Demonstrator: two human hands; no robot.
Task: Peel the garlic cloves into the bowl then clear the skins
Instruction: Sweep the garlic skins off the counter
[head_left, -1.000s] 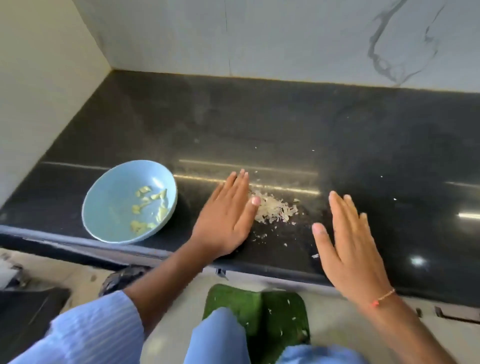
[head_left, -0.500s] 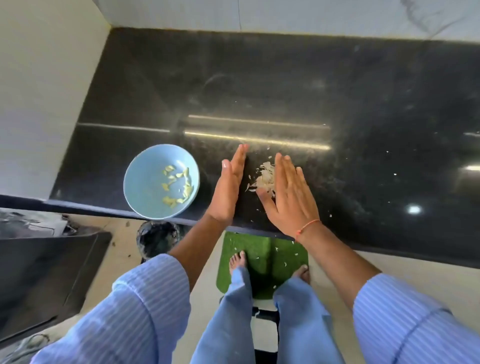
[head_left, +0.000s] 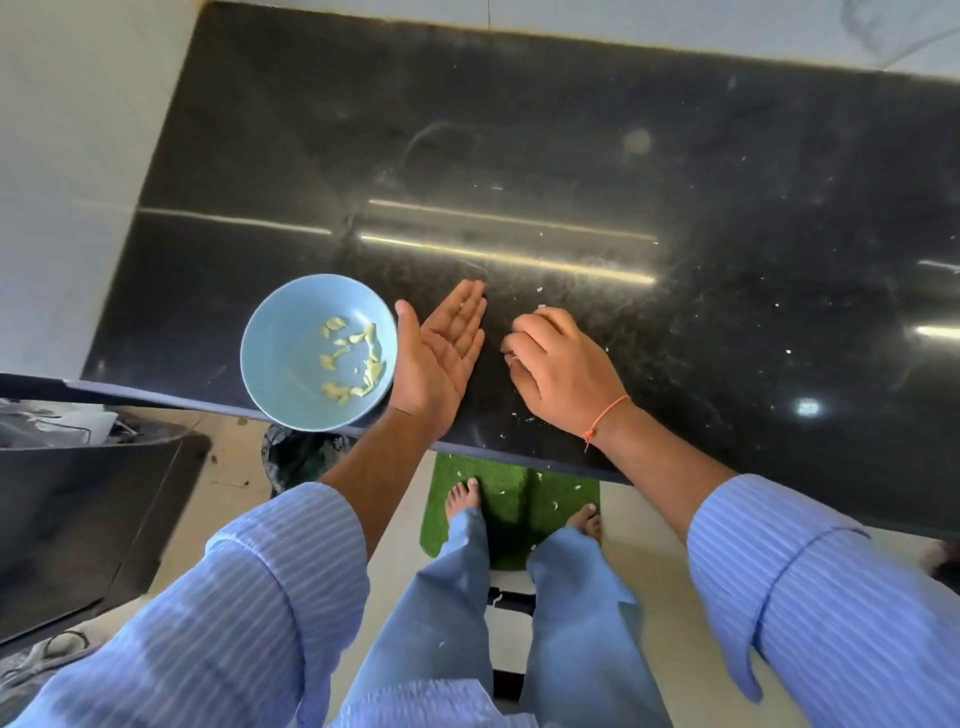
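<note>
Here right hand (head_left: 566, 366) fingers (head_left: 524, 340) curl, contents hidden; left hand (head_left: 441, 353) fingers straight.

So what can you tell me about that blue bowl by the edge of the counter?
The round, pale blue bowl looks like smooth ceramic or plastic, shallow, with a plain rim. It sits upright on the black polished stone counter, at its front edge, with its near rim slightly overhanging. Inside lie a scatter of small yellowish peeled garlic cloves, mostly toward the right side. The open left hand is just to its right; whether the thumb touches the rim cannot be told.
</note>
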